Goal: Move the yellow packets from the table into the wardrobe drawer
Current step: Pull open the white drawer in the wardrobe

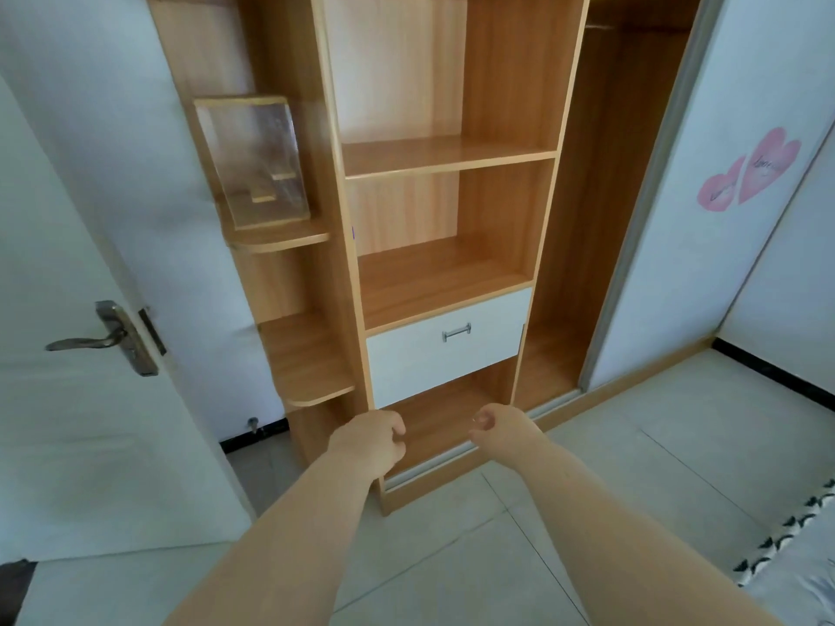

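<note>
A wooden wardrobe (501, 83) stands straight ahead with open shelves. Its white drawer (415, 354) sits closed, with a small metal handle (456, 332) at the front. My left hand (372, 442) hangs below the drawer's left corner, its fingers loosely curled around nothing. Just right of it, my right hand (497, 426) is also loosely curled and holds nothing. Both hands are apart from the drawer. No yellow packets and no table are in view.
A white door (68, 422) with a lever handle (104, 338) stands open on the left. Rounded side shelves hold a clear-fronted box (255, 160). A sliding door with pink heart stickers (750, 173) is at right. A patterned bed edge (795, 535) shows at bottom right.
</note>
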